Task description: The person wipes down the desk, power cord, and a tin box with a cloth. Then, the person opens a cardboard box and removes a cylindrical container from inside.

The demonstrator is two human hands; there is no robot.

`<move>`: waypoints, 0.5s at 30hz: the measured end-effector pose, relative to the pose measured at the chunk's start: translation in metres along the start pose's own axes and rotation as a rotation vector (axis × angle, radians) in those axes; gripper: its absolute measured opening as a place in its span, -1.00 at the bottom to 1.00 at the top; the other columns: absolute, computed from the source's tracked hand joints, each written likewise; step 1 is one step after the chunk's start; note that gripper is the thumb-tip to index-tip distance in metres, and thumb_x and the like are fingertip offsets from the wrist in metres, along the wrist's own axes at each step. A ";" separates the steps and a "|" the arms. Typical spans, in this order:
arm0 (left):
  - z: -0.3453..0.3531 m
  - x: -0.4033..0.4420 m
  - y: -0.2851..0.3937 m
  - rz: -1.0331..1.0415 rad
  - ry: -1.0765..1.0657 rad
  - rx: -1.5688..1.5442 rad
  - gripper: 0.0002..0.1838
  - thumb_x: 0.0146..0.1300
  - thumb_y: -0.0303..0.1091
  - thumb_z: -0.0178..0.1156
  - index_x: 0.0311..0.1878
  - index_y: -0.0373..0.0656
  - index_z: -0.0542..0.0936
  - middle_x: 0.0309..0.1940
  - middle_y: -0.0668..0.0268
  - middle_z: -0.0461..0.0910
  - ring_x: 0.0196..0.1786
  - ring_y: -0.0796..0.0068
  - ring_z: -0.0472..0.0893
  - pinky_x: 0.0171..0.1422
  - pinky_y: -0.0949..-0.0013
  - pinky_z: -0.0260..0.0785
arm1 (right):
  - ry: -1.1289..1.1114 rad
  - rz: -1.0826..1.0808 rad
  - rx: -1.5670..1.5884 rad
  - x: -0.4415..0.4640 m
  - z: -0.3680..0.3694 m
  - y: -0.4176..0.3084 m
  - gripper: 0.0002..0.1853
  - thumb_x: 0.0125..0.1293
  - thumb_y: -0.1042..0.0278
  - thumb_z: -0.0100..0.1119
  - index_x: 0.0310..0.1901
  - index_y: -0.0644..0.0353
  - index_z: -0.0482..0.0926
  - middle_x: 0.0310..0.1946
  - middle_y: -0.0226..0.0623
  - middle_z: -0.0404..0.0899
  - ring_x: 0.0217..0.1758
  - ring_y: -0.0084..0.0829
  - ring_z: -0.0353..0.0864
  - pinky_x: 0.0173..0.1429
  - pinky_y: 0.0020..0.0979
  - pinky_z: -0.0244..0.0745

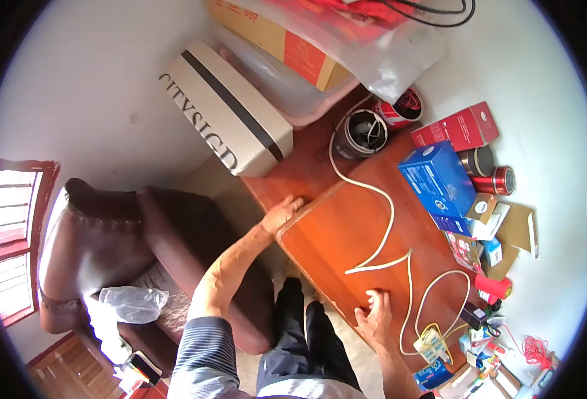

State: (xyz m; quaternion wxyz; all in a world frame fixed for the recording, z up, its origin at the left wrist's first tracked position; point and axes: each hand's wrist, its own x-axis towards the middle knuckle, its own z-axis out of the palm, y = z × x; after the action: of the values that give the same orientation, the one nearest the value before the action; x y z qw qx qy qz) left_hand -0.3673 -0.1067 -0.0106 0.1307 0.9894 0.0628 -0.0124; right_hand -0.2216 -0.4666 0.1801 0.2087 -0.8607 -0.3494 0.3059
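My left hand [284, 213] is at the near corner of the reddish-brown wooden table [326, 239], its fingers bent and close together against the end edge. Part of those fingers is hard to make out. Over the table's long front edge is my right hand [375, 319], holding nothing, its fingers loosely curled and thumb apart. A white cable [391, 223] winds across the tabletop between the hands and the far side. It loops on towards a power strip [433, 346] beyond my right hand.
A second brown surface [267, 189] adjoins the table and bears a large white box [230, 110]. Along the wall stand a blue box [438, 176], a red box [459, 126] and a black bucket [361, 135]. A brown leather armchair [107, 246] is at left.
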 end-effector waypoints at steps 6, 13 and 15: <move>-0.010 -0.028 -0.002 -0.767 0.590 -1.137 -0.65 0.38 -0.22 0.26 0.17 -0.09 0.64 0.13 0.06 0.52 0.21 -0.05 0.51 0.34 0.16 0.39 | -0.041 0.012 -0.002 0.002 -0.005 0.000 -0.39 0.01 0.45 0.42 0.16 0.12 0.45 -0.10 -0.09 0.45 -0.07 -0.08 0.57 0.04 -0.06 0.53; -0.017 -0.039 -0.012 -1.151 0.833 -0.528 -0.53 0.16 -0.41 0.41 0.18 -0.06 0.62 0.07 0.02 0.54 0.14 -0.05 0.57 0.27 0.04 0.44 | -0.006 -0.017 -0.004 -0.005 0.001 0.005 -0.35 -0.01 0.45 0.44 0.19 0.09 0.45 -0.07 -0.10 0.45 -0.03 -0.08 0.57 0.06 -0.06 0.53; -0.025 -0.033 -0.001 -1.243 0.885 -0.502 -0.55 0.16 -0.40 0.38 0.16 -0.13 0.61 0.05 -0.01 0.56 0.16 -0.08 0.56 0.28 0.02 0.43 | 0.012 -0.059 -0.001 -0.004 0.001 0.006 -0.35 -0.01 0.45 0.45 0.19 0.09 0.46 -0.07 -0.11 0.45 -0.03 -0.08 0.57 0.07 -0.05 0.53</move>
State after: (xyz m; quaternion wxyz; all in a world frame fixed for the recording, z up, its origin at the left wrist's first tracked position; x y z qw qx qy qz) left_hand -0.3998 -0.1035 0.0149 0.2813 0.6276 0.6491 0.3250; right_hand -0.2215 -0.4735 0.1772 0.2193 -0.8519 -0.3737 0.2943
